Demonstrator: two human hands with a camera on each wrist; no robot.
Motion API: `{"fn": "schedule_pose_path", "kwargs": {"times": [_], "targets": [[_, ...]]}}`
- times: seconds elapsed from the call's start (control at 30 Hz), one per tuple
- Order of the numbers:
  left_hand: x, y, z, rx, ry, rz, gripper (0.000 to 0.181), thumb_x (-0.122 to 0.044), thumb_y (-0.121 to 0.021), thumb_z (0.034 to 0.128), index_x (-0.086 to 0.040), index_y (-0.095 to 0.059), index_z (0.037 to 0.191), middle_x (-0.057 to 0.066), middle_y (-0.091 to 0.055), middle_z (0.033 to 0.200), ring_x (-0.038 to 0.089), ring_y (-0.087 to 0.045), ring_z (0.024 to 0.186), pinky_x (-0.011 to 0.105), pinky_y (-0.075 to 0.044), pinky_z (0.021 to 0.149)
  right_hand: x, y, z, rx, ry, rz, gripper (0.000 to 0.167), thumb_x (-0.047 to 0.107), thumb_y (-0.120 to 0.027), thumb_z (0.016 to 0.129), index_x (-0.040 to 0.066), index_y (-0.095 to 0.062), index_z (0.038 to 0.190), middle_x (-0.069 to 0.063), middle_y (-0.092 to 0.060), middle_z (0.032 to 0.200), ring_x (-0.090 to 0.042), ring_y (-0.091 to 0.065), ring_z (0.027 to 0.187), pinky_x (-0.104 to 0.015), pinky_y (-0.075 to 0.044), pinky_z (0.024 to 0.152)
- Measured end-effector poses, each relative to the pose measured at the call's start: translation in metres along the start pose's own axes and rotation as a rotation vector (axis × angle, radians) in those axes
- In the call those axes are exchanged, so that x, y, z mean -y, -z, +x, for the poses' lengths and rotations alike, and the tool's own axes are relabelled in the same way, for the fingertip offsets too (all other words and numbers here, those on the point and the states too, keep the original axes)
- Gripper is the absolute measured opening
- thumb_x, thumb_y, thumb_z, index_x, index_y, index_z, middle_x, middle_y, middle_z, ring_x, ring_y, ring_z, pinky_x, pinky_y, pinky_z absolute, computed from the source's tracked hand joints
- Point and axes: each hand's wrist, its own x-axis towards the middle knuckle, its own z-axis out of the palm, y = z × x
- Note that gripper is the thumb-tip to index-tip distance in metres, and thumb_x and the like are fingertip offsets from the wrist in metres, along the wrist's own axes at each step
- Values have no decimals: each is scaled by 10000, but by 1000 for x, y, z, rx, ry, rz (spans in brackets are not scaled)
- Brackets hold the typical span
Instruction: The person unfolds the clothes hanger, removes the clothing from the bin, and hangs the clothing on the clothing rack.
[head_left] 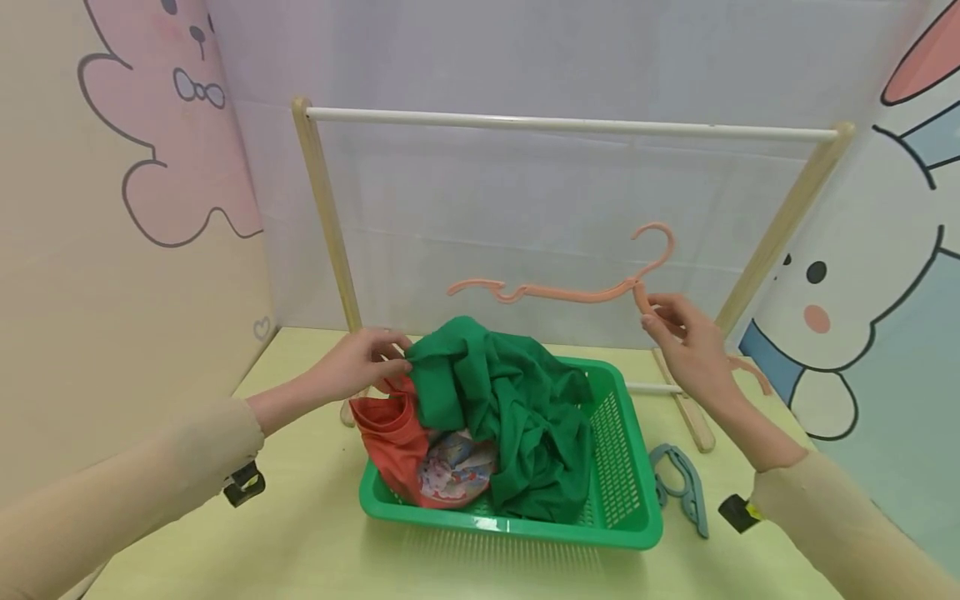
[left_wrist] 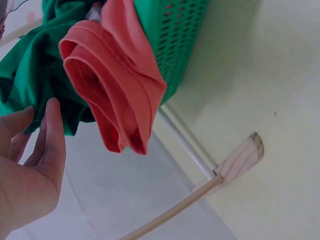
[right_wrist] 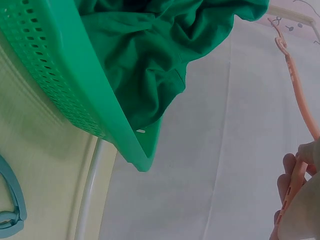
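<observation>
A green garment [head_left: 517, 400] is heaped in the green basket [head_left: 636, 483], one end lifted above the rim at the left. My left hand [head_left: 367, 362] pinches that edge between thumb and fingers; the left wrist view shows the pinched cloth [left_wrist: 45, 75] up close. Just under this hand, a red garment [head_left: 393, 433] hangs over the basket's left side. My right hand [head_left: 690, 346] grips a peach-coloured folding clothes hanger [head_left: 577, 294] by one arm, near the hook. Its other arm stretches left above the basket. The palm hides part of the gripped arm [right_wrist: 295, 185].
Behind the basket stands a clothes rack with a white rail [head_left: 570, 125] and wooden posts. A blue-grey folding hanger [head_left: 684, 483] lies right of the basket. Another peach hanger [head_left: 750, 371] shows partly behind my right wrist. A patterned cloth [head_left: 457, 468] lies in the basket.
</observation>
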Motion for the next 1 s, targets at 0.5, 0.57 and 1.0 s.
{"fn": "schedule_pose_path", "kwargs": {"times": [0.5,0.57,1.0], "targets": [[-24,46,17,-207,-136,-21,198,8,-565,974,57,-595,1164,291,-695,1040,-11,-686,762,262,-612,746,3,0,6,-18,-35,32,315,235,-555,1019,113,-599,1305,185,-580,1101,134,-516,1027,-4,-391,911],[-34,55,22,-261,-181,-2,199,10,-571,970,56,-600,1161,285,-688,1050,-48,-668,760,225,-602,758,2,-1,7,-23,-40,42,316,234,-559,1017,112,-599,1305,254,-555,1083,118,-526,1020,-10,-394,910],[-80,85,29,-393,-275,54,218,-106,-569,997,-80,-628,1205,87,-661,1128,73,-698,955,172,-557,843,9,6,12,-93,-4,101,302,169,-574,1006,30,-604,1272,285,-573,1021,105,-536,986,-20,-409,913]]}}
